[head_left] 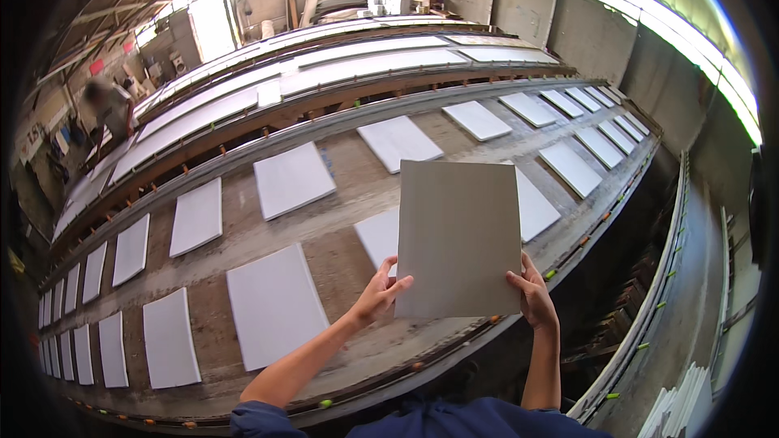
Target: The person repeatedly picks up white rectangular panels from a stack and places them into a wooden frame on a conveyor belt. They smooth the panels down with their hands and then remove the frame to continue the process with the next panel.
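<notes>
I hold up a flat, grey rectangular sheet point(458, 235) in front of me, roughly upright, above the long table point(219, 272). My left hand point(380, 289) grips its lower left edge, the thumb on the near face and the fingers behind. At the lower right edge my right hand point(535, 292) is closed on it in the same way. Behind the sheet, a white rectangular stack point(377, 235) on the table is partly covered, and so is another white stack point(535, 204). To the left of my left forearm lies a larger-looking white stack point(277, 304).
Two rows of white stacks run along the table, including one at the far side point(294, 180). Beyond stand more long tables point(373, 69) with white surfaces. A blurred person point(114, 113) is at the far left. Another long table point(690, 276) curves along the right, with white boards point(680, 405) below.
</notes>
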Tool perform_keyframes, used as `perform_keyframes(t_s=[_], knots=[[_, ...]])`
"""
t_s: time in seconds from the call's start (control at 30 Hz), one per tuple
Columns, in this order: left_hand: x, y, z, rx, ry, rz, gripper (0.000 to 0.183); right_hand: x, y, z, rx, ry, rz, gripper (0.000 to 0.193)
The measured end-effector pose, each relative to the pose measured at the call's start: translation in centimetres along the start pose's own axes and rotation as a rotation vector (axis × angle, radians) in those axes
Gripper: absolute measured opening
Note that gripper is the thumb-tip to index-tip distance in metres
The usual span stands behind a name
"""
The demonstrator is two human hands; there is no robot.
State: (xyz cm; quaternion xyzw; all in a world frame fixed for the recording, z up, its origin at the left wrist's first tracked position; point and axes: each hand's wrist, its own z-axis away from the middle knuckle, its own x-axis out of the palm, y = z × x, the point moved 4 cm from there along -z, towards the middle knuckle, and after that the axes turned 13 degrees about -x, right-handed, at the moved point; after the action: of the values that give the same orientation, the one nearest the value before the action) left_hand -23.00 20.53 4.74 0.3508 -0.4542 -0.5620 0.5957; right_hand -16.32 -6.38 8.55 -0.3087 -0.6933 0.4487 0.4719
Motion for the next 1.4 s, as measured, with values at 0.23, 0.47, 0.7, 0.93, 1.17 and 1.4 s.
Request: perform_keyframes(t_s=[0.23, 0.47, 0.7, 0.93, 1.17, 1.4], knots=[[13.9, 0.4, -8.7, 0.035, 0.131, -0.203, 0.056, -15.1, -2.4, -3.4, -0.033, 0.124, -0.049, 0.052], [19.5, 0.7, -12.8, 0.003, 0.180, 0.247, 0.043, -21.9, -2.6, -7.9, 0.004, 0.139, 0.013, 0.049], [20.4, -1.6, -12.7, 0.106, 0.343, 0.306, 0.036, -22.6, -1.0, -9.2, 0.011, 0.103, 0.096, 0.050], [23.1, -0.7, -15.4, 0.192, 0.571, 0.126, 0.073, -24.8, -2.9, -12.1, 0.061, 0.035, 0.066, 0.051], [32.1, 1.9, -24.3, 0.259, 0.545, 0.250, 0.073, -35.6, -5.8, -17.5, -0.014, 0.029, 0.107, 0.050], [41.8, 2.7, -34.7, 0.190, 0.563, 0.141, 0.072, -48.6, -10.0, -21.7, 0.033, 0.107, 0.049, 0.050]])
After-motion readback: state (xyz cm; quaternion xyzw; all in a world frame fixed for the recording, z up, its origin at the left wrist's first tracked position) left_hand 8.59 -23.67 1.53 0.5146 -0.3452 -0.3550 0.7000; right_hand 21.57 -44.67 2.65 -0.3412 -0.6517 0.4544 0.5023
